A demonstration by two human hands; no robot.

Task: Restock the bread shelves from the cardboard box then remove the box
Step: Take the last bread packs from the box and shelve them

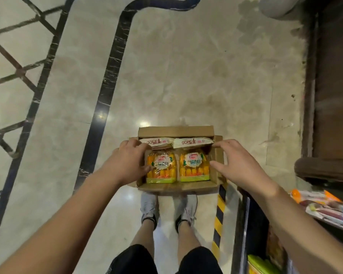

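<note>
An open cardboard box point(174, 132) sits low over the marble floor, just ahead of my shoes. Inside lie two yellow-orange bread bags point(194, 165) side by side. Two pale bread packs point(192, 142) with red print lie behind them. My left hand point(127, 163) lies over the box's left rim, fingers loosely bent, thumb touching the left yellow bag. With fingers spread, my right hand point(240, 165) is over the right flap, and its thumb is at the right wall. Neither hand plainly grips anything.
A shelf unit point(251, 224) with packaged goods point(329, 208) stands at the lower right, next to a yellow-black hazard strip point(219, 214) on the floor. A dark wooden fixture point(333, 95) runs along the right edge. Open marble floor point(186, 66) stretches ahead and to the left.
</note>
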